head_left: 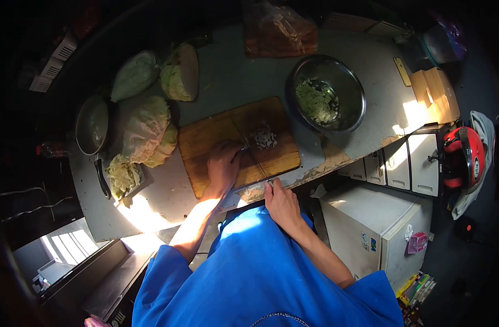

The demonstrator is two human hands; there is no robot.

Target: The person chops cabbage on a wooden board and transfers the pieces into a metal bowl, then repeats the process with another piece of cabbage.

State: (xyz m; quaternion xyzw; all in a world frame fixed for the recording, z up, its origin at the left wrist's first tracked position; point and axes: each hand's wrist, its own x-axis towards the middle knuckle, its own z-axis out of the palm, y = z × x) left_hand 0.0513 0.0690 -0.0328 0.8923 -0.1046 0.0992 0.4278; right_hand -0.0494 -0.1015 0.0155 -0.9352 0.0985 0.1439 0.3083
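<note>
My right hand [282, 204] is wrapped around the handle of a knife [257, 159] at the near edge of the wooden cutting board [206, 139]. The thin blade reaches away across the board. My left hand [224, 159] rests on the board left of the blade, fingers curled down on a small pale piece that they mostly hide; its kind cannot be made out. Right of the blade lies a small pile of chopped white bits [264, 137].
A metal bowl [354, 109] holding shredded pale-green vegetable stands right of the board. To the left are cabbages [148, 128], a cut cabbage [181, 73], cabbage leaves [124, 177] and a frying pan [92, 126]. A plastic bag [279, 30] lies at the back.
</note>
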